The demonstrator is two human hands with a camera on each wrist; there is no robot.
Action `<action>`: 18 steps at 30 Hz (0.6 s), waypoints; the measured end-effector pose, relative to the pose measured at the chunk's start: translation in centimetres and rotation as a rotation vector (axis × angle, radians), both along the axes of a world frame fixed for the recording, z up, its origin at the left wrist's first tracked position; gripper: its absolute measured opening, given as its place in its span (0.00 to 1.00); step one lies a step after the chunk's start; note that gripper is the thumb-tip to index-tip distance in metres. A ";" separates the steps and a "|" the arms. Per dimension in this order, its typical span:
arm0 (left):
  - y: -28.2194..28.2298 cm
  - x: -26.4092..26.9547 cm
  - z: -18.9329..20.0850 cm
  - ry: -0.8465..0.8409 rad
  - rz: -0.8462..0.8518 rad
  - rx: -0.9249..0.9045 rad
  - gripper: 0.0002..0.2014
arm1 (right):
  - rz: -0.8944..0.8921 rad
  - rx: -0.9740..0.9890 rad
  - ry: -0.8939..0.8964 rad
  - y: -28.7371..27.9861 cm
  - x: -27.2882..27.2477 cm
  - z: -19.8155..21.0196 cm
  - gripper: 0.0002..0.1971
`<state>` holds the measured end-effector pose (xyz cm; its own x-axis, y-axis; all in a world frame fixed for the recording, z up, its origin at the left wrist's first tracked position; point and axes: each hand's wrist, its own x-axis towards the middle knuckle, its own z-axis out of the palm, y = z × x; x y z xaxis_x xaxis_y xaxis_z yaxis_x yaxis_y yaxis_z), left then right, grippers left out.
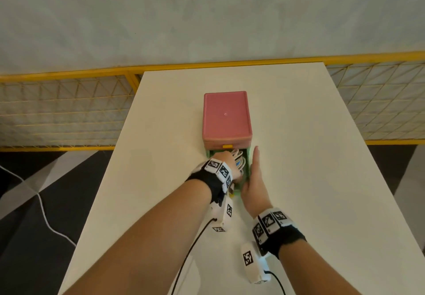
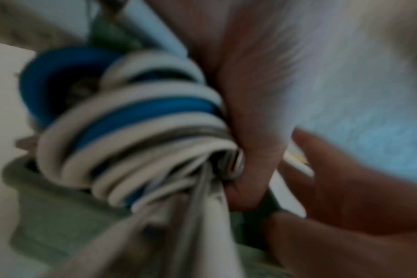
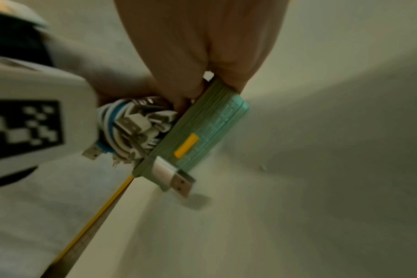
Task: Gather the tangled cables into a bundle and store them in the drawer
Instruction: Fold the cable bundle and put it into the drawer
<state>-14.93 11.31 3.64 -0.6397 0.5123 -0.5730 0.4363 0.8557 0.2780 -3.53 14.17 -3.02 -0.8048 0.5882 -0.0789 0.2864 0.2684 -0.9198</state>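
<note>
A pink drawer box (image 1: 225, 115) stands mid-table with its green drawer (image 1: 248, 163) pulled out toward me. My left hand (image 1: 224, 159) is down inside the drawer, fingers curled round the cable bundle (image 1: 239, 159). In the blurred left wrist view the cable bundle (image 2: 136, 135) is white and blue loops over the drawer rim (image 2: 48, 197). My right hand (image 1: 255, 168) lies flat along the drawer's right wall, fingers straight. The right wrist view shows the drawer front (image 3: 210, 120) with a yellow handle (image 3: 187, 144), and a USB plug (image 3: 176, 176) hanging out over the front edge.
The white table (image 1: 299, 133) runs to a yellow wire-mesh fence (image 1: 69, 110) at the back and sides. Black camera leads (image 1: 190, 248) trail from both wrists toward me. A white cord (image 1: 46, 214) lies on the dark floor at the left.
</note>
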 end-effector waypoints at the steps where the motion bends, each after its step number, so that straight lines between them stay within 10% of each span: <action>1: 0.2 0.0 -0.6 0.005 -0.009 -0.025 0.09 | 0.032 0.050 0.000 0.1 0.1 0.3 0.45; 18: -2.1 1.0 -2.2 0.432 -0.282 -0.128 0.30 | 0.313 0.387 -0.509 1.7 -0.7 2.6 0.44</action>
<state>-13.91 9.17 1.40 -0.6786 0.6421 -0.3567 0.7063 0.7037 -0.0768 -4.19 15.91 -0.42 -0.8595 0.3970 -0.3220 0.5109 0.6887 -0.5146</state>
